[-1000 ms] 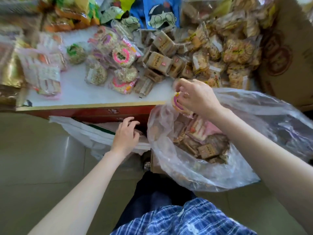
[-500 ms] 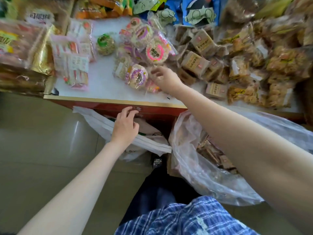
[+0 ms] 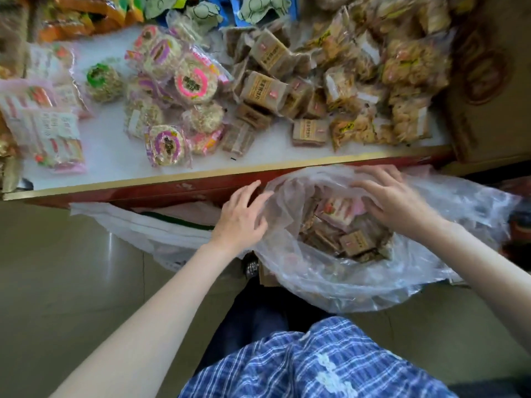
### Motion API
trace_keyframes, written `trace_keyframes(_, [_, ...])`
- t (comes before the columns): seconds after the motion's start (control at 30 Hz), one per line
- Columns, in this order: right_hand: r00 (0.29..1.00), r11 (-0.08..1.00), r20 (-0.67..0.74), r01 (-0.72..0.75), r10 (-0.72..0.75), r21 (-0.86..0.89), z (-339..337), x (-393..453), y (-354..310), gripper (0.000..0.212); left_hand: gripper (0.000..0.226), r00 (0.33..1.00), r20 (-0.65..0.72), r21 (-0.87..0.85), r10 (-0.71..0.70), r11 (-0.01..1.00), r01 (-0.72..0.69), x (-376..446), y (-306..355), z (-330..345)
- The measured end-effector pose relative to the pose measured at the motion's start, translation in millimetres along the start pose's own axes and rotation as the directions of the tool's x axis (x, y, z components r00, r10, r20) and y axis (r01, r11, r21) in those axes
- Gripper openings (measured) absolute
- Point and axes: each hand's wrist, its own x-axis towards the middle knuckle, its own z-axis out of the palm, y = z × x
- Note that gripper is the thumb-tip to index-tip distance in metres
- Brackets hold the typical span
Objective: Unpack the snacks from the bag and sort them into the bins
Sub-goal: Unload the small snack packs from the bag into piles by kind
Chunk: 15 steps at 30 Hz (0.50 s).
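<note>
Both hands at the clear bag (image 3: 359, 282) — left hand (image 3: 241, 216) fingers straight on its 9 o'clock rim, right hand (image 3: 393, 199) fingers spread, loosely bent, inside at 1 o'clock, holding nothing.

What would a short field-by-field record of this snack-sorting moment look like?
Left hand: open left hand, fingers on the bag's near rim
Right hand: open right hand, fingers spread over the bag's mouth
Bag: clear crinkled plastic bag, brown square packets inside
Table: white-topped table with round pink-labelled rice cakes and brown square packets in separate heaps
</note>
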Motion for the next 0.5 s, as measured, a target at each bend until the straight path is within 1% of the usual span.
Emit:
trace_keyframes(0.03, [0.998,0.996,0.058,0.009,-0.005,-0.084,5,-14,15,0.048,0.059,0.998,0.045,0.061,0.052,0.997,-0.055,3,9,4])
trace_keyframes(0.1, [0.992,0.970,0.130,0.032,0.000,-0.242,14,-33,49,0.056,0.062,0.978,0.120,0.175,0.172,0.966,-0.191,10,23,13])
trace_keyframes(0.17, [0.991,0.925,0.126,0.006,0.046,-0.381,15,-37,79,0.057,0.063,0.939,0.129,0.323,0.318,0.882,-0.343,20,38,20])
trace_keyframes(0.2, [0.990,0.909,0.098,-0.056,0.106,-0.413,13,-36,91,0.056,0.063,0.923,0.136,0.398,0.359,0.834,-0.383,25,47,22])
trace_keyframes(0.23, [0.979,0.895,0.057,-0.157,0.198,-0.418,9,-32,99,0.054,0.064,0.908,0.144,0.480,0.393,0.775,-0.411,30,55,25])
trace_keyframes(0.27, [0.953,0.873,0.009,-0.273,0.302,-0.404,8,-27,105,0.054,0.065,0.896,0.199,0.536,0.397,0.721,-0.439,37,63,27])
trace_keyframes(0.3, [0.919,0.848,-0.037,-0.376,0.392,-0.372,7,-23,108,0.054,0.065,0.883,0.261,0.556,0.390,0.687,-0.468,44,70,30])
trace_keyframes(0.33, [0.894,0.833,-0.088,-0.443,0.440,-0.332,7,-21,107,0.054,0.065,0.874,0.343,0.568,0.345,0.665,-0.485,50,78,31])
trace_keyframes(0.37, [0.886,0.833,-0.144,-0.463,0.440,-0.303,9,-20,103,0.054,0.065,0.867,0.388,0.580,0.311,0.649,-0.493,56,86,31])
trace_keyframes(0.4, [0.896,0.854,-0.202,-0.440,0.396,-0.278,12,-22,98,0.054,0.065,0.862,0.417,0.596,0.287,0.630,-0.498,62,92,32])
trace_keyframes(0.43, [0.911,0.887,-0.251,-0.388,0.328,-0.249,14,-28,89,0.054,0.065,0.861,0.434,0.600,0.264,0.628,-0.495,67,96,32])
trace_keyframes(0.47, [0.931,0.932,-0.282,-0.296,0.232,-0.211,19,-37,81,0.053,0.065,0.863,0.446,0.595,0.237,0.642,-0.483,71,98,34])
trace_keyframes(0.5, [0.954,0.971,-0.273,-0.171,0.121,-0.166,25,-49,73,0.050,0.065,0.867,0.456,0.582,0.202,0.669,-0.462,74,99,35])
